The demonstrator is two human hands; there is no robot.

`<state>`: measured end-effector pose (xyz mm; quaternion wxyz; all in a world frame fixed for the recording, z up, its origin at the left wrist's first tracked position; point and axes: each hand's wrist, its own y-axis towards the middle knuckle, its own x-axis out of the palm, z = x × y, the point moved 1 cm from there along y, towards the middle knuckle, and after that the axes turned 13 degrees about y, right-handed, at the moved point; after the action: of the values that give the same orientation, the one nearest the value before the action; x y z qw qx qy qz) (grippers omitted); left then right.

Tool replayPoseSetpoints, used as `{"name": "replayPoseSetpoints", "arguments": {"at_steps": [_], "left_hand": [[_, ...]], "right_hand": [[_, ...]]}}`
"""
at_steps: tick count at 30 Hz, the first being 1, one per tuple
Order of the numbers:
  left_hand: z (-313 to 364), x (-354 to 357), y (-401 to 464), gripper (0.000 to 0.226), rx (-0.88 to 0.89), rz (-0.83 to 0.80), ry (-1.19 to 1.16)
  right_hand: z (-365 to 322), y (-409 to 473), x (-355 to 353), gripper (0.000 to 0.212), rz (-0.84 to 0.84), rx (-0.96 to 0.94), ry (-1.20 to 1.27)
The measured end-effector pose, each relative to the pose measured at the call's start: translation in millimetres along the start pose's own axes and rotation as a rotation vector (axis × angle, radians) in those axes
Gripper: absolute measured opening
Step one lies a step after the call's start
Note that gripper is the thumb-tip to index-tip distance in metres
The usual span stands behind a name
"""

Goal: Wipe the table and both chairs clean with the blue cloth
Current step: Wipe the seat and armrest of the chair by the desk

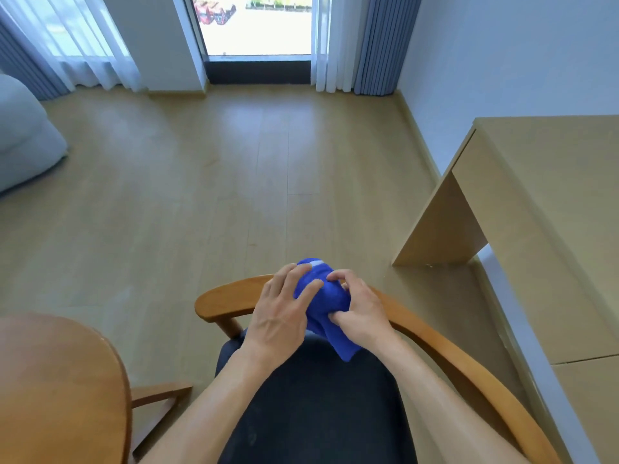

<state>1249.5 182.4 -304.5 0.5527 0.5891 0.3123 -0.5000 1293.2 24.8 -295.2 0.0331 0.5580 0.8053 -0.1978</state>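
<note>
The blue cloth (326, 296) is bunched up over the curved wooden backrest (227, 298) of a chair with a black seat cushion (318, 406). My left hand (281, 316) lies on the cloth's left side with its fingers spread over it. My right hand (361, 309) grips the cloth from the right, thumb and fingers pinching the fabric. A round wooden table (57, 390) shows at the lower left. No other chair is clearly in view.
A light wooden desk (542, 202) stands along the right wall. A grey cushion or bed corner (23, 135) sits at the far left. Ahead lie open wooden floor (207, 182), a window and blue curtains (382, 41).
</note>
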Motion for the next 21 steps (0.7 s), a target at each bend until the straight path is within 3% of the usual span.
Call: {"name": "replayPoseSetpoints", "arguments": {"at_steps": [3,6,11,15,17,21], "left_hand": [[6,-13,-2,0.044,0.192,-0.014,0.039],[10,-29,1,0.039,0.234,0.006,0.009],[20,-67,6,0.030,0.127,-0.149,-0.188],[26,-94,12,0.025,0.020,-0.312,-0.285],[26,-104,12,0.017,0.022,-0.345,-0.313],[28,-115,11,0.012,0.010,-0.388,-0.336]], "right_hand": [[-8,-12,-16,0.054,-0.080,0.013,0.107],[-13,-26,-31,0.049,-0.144,0.006,0.154],[-18,-59,-43,0.024,-0.242,-0.023,0.099],[-29,-90,-43,0.040,-0.382,-0.126,0.032],[-26,-99,-46,0.054,-0.302,-0.201,-0.127],[-25,-102,-50,0.045,-0.054,-0.310,-0.211]]}}
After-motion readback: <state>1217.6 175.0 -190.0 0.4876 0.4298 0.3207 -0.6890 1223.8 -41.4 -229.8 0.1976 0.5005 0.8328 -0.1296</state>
